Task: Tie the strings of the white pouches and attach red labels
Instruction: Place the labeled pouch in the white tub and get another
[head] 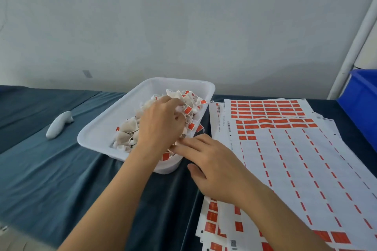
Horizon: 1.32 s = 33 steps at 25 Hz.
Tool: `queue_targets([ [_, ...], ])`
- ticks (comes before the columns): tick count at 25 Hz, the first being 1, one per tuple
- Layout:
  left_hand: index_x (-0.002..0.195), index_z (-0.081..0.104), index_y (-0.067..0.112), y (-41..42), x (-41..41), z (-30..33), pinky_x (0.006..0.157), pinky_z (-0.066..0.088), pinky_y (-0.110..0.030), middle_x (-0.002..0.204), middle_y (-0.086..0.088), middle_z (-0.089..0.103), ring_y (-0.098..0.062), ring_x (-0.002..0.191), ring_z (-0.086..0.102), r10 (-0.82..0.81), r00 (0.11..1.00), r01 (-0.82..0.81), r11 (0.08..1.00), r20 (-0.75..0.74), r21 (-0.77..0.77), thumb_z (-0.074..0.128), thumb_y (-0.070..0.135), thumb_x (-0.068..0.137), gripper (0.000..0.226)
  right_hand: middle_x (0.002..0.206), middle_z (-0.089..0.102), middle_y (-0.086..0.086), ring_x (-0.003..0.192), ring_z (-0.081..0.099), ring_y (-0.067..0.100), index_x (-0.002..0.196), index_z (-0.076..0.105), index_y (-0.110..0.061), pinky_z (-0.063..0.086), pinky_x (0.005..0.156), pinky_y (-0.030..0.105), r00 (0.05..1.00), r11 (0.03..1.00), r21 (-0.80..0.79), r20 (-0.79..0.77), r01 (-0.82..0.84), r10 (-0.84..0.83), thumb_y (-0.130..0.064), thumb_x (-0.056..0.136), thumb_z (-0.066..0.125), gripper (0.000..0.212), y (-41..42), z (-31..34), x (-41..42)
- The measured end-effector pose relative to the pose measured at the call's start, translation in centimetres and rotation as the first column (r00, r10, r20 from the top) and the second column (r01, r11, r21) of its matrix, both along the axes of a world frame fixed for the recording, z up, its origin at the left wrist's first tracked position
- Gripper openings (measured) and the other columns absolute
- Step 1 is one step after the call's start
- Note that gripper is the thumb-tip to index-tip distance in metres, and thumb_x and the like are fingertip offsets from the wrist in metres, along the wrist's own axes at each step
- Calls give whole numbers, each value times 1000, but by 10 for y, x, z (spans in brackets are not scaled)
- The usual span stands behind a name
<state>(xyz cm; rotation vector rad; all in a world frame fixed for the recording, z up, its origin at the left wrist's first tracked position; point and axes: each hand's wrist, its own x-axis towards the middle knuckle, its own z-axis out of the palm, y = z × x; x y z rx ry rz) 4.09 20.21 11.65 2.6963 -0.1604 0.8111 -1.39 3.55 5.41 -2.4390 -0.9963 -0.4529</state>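
1. While both bare forearms reach in from the bottom of the frame, the left hand (161, 122) lies palm down in the middle of the picture, on a heap of small white fabric pouches (130, 132), many with little red labels (188, 110) on their strings.
2. Its fingers curl into the top of the heap and gather pouches; which pouch they grip cannot be told.
3. That heap fills a shallow white rectangular plastic tray (98, 128) standing on a desk draped in dark blue cloth (51, 173), at the centre of the frame.
4. Just right of and below the left hand, the right hand (212, 167) lies flat with its fingers straight and spread, holding nothing; its fingertips reach the tray's near right edge, close to the other wrist.
5. Overlapping white sheets of red rectangular stickers (267, 108) cover the right half of the desk; the top sheet (306, 169) is mostly peeled, with only thin red slivers in rows.
6. At the left of the frame a small white rounded plastic object (59, 124) lies on the cloth, well apart from the tray.
7. A blue plastic bin (361, 98) shows at the right edge, against a pale grey wall (183, 16).
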Motion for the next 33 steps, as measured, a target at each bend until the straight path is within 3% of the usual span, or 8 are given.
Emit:
queue_targets([
  [10,114,71,17,-17,-17,10,79,45,-48,112,-7,60,-32,100,55,46,995,-55,993,89,104,61,15,82,34,145,56,-18,126,57,9,138,53,-41,45,106,27,998,999,48,-69,13,-9,-30,97,58,43,-18,12,1],
  [15,108,71,11,-77,-34,-11,80,46,-34,102,-3,63,-21,94,54,-314,909,330,944,273,-15,51,6,87,29,113,68,-9,92,60,11,112,71,-27,48,86,20,976,979,-14,-77,202,-202,-30,95,65,19,-62,27,-1],
  [18,117,68,21,-133,-41,-39,85,55,-27,111,5,66,-10,99,61,-474,869,494,840,142,-224,49,12,101,26,100,68,-6,77,55,9,109,70,-23,43,71,19,902,907,-184,-146,379,-407,-21,90,69,20,-104,32,-4],
  [22,149,41,35,-206,-55,-92,114,47,-38,148,9,55,-12,132,55,-585,777,415,753,-231,-511,37,35,111,38,95,70,-3,79,61,19,100,71,-25,44,63,30,745,752,-446,-240,485,-623,-16,90,56,20,-167,40,-8],
  [24,157,19,42,-223,-59,-120,129,17,-44,167,9,29,-18,154,29,-572,710,490,820,-410,-296,31,51,109,50,106,72,-10,90,62,18,105,76,-33,44,71,30,677,701,-373,-218,608,-703,-23,95,53,27,-199,48,-12],
  [26,156,12,48,-222,-54,-138,125,-8,-43,173,7,10,-21,160,4,-541,715,605,796,-443,5,21,63,104,55,99,71,-15,92,63,18,99,77,-35,45,68,31,601,625,-242,-175,742,-780,-27,96,51,27,-229,62,-12],
  [29,152,18,52,-210,-39,-141,123,-9,-42,172,11,10,-19,160,2,-579,694,665,743,-427,72,13,73,98,58,97,69,-14,92,60,22,101,74,-35,47,70,34,434,454,-139,-151,880,-888,-23,94,50,28,-281,87,-9],
  [33,152,20,53,-199,-32,-142,125,-1,-42,170,16,13,-15,160,5,-585,690,673,735,-427,81,15,75,97,59,117,71,1,104,64,30,115,70,-23,55,80,40,206,251,-268,-184,930,-961,-18,92,58,26,-352,90,-16],
])
